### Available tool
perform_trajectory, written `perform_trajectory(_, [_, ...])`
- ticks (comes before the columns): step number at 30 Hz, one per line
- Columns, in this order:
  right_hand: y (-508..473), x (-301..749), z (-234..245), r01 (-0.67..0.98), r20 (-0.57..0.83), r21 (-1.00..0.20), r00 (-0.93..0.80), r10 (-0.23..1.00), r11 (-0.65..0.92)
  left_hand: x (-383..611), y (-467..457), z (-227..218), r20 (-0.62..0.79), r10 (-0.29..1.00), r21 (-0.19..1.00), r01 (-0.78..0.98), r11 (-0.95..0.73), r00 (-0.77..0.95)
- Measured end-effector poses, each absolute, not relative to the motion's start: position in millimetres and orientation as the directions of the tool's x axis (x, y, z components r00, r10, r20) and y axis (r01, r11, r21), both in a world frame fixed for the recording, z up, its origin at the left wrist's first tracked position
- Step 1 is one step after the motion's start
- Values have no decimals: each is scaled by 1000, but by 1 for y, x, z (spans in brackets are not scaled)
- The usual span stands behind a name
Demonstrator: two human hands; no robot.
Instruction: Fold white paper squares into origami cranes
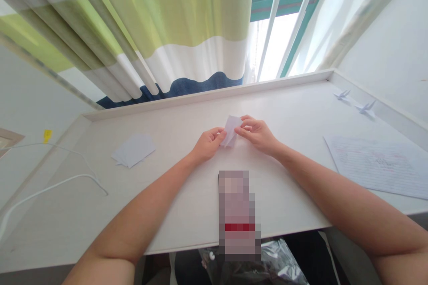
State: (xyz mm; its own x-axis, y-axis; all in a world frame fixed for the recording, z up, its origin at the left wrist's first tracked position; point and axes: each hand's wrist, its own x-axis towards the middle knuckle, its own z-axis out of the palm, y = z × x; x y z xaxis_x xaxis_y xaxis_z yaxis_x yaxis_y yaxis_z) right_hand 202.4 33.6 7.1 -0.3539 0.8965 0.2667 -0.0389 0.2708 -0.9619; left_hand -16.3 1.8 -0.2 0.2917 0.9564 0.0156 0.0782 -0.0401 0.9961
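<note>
A small piece of folded white paper is held up just above the white desk, between both hands. My left hand pinches its left edge between thumb and fingers. On the opposite side, my right hand grips the right edge, thumb in front and fingers behind. The paper shows layered flaps, with a point hanging at the bottom; its exact folds are too small to make out. Nearer to me on the desk lies a flat upright-lying object that is blurred out by pixel blocks.
Loose white paper sheets lie in a pile at left, near a white cable. Two folded paper cranes sit at the far right. Below them is a written-on lined sheet. A raised rim borders the desk's back, before a curtain.
</note>
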Motion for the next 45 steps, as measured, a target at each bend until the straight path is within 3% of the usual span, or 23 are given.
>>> perform_trajectory(3, [37,206,7,-28,261,-964,-277,925,263,-17,3,-2,54,977,987,137,-84,207])
perform_trajectory(8, [44,210,3,62,169,-982,-150,974,180,-18,6,-6,28,997,997,70,-33,75])
perform_trajectory(15, [40,205,0,16,98,-994,-348,932,111,-16,5,-2,5,990,997,-80,6,139])
perform_trajectory(27, [39,212,6,-7,-1,-1000,-461,887,-5,-18,5,1,-44,983,988,-135,68,177])
perform_trajectory(33, [44,214,6,-77,62,-996,-418,906,33,-25,9,7,-51,981,993,-92,69,188])
perform_trajectory(39, [45,214,6,-117,-2,-992,-411,912,-54,-27,7,10,-31,981,996,-79,46,189])
perform_trajectory(45, [42,212,4,-20,44,-999,-377,925,39,-21,2,7,33,993,996,84,-43,113])
